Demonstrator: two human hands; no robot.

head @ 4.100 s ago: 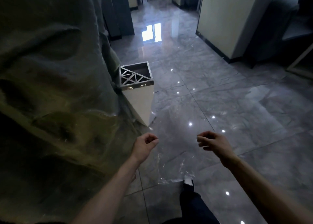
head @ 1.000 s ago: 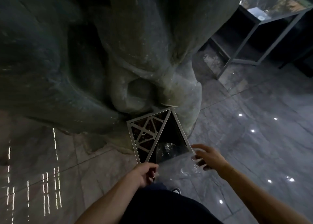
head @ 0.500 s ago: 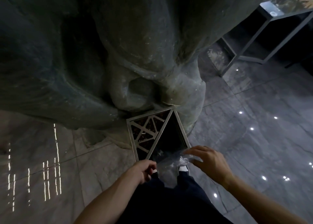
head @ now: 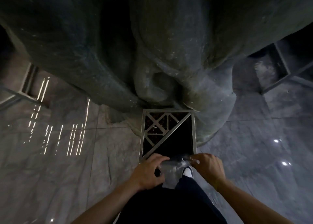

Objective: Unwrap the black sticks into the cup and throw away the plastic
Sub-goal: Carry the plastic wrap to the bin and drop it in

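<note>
Looming at twelve o'clock, a dark stone sculpture (head: 152, 46) presses against the far edge of the square bin (head: 194, 130) — half latticed, half open. My left hand (head: 149, 171) and right hand (head: 207, 167) each pinch an end of the clear plastic (head: 174, 164) over the bin's near rim, at six o'clock. Glossy grey floor (head: 67, 156) mirrors lights; my shoe (head: 187, 172) shows below.

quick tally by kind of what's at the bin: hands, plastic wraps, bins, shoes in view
hands: 2, left hand and right hand
clear plastic wrap: 1, held between both hands
metal bin: 1
white shoe: 1
total: 5
</note>
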